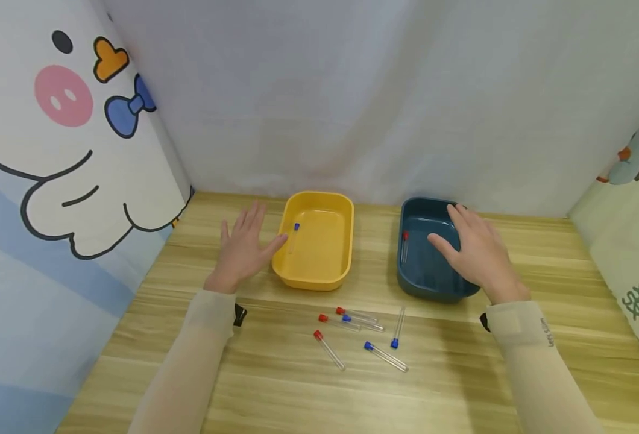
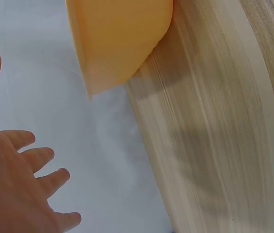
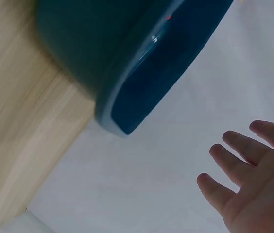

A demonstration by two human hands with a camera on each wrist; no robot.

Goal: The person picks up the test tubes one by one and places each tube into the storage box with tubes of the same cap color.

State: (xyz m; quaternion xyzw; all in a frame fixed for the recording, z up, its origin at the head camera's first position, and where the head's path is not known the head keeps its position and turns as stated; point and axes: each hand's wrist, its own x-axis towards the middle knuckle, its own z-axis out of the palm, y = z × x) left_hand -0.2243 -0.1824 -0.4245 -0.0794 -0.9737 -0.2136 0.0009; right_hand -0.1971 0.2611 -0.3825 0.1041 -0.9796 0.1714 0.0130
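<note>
My left hand [image 1: 242,252] is held up beside the left wall of the yellow tray [image 1: 324,253], fingers spread and holding nothing. In the left wrist view its fingers stand apart from the yellow tray [image 2: 122,39]. One blue-capped clear tube [image 1: 296,228] lies in that tray. Over the right part of the dark blue tray [image 1: 430,268] is my right hand [image 1: 477,250], its fingers extended and nothing in its grasp. A red-capped tube [image 1: 405,237] lies along that tray's left side. The right wrist view shows the hand [image 3: 258,174] away from the tray's rim.
Three red-capped tubes, one of them [image 1: 330,351] nearest the left arm, lie loose on the wooden table [image 1: 276,392]. Among them are three blue-capped tubes, one [image 1: 398,325] close to the dark blue tray. A pale cloth wall [image 1: 379,108] rises behind the trays.
</note>
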